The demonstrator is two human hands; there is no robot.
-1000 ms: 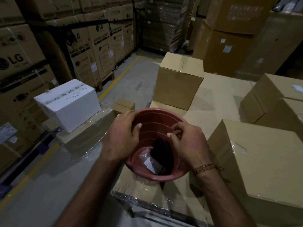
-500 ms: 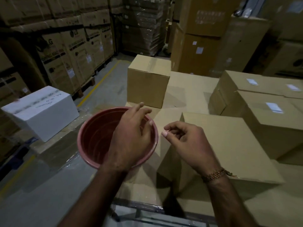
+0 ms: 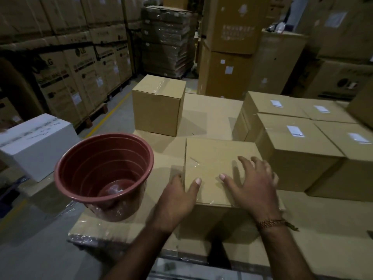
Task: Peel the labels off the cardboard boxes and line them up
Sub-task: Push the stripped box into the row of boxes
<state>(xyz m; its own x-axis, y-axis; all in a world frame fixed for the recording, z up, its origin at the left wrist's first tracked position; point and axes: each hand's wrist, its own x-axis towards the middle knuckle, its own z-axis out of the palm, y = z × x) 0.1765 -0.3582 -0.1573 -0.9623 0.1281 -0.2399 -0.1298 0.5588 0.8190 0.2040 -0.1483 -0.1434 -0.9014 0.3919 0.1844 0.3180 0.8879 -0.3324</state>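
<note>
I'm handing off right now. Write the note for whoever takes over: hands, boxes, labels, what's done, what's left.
Left hand: open, at the near box's left edge, thumb on top. Holds nothing.
Right hand: open, fingers spread over the same box's top. Holds nothing.
Red bucket stands to the left; something pale and clear lies at its bottom.
Done: near box top shows no label, only tape.
Left: four boxes to the right carry white labels, e.g.; lining up not yet done.
</note>
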